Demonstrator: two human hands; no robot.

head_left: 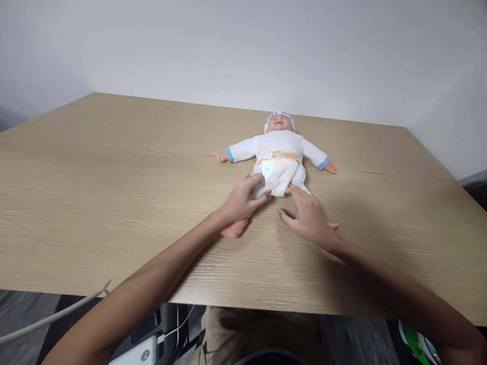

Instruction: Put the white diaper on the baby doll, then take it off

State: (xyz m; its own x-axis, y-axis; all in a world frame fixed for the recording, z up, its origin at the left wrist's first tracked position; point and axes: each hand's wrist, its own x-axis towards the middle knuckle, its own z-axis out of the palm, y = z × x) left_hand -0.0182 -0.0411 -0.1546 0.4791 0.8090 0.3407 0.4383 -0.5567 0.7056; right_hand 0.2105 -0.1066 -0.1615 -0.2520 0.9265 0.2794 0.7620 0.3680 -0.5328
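While both hands work at its hips, the baby doll (280, 139) lies on its back on the table (114, 203), its head close to the far edge, its feet pointing toward the near edge, and its body nearer the far right corner than the far left. The left hand (243, 199) curls around the left leg opening of the diaper (279, 177), fingers and thumb at its border; whether it pinches the material or only rests against it, I cannot tell. The right hand (307, 215) is loosely spread, fingertips against the opposite leg opening, the thumb standing apart from the doll.

The diaper should handle as something light, soft and easily creased, not slippery, with thin edges that could tear if tugged hard. Its leg borders and the patterned waistband (281, 155) look like the best places to take hold. The doll itself is probably light too, with a cloth body that gives and firmer feet; the trunk would make a steadier grip than an arm.

In looks, the diaper is white and wrinkled, with an orange-and-blue print across the waist. The doll wears white clothing with blue cuffs (229, 155) and a white cap (288, 118) with blue lettering; its arms stretch out sideways, and one pinkish foot (235, 229) shows below the left wrist.
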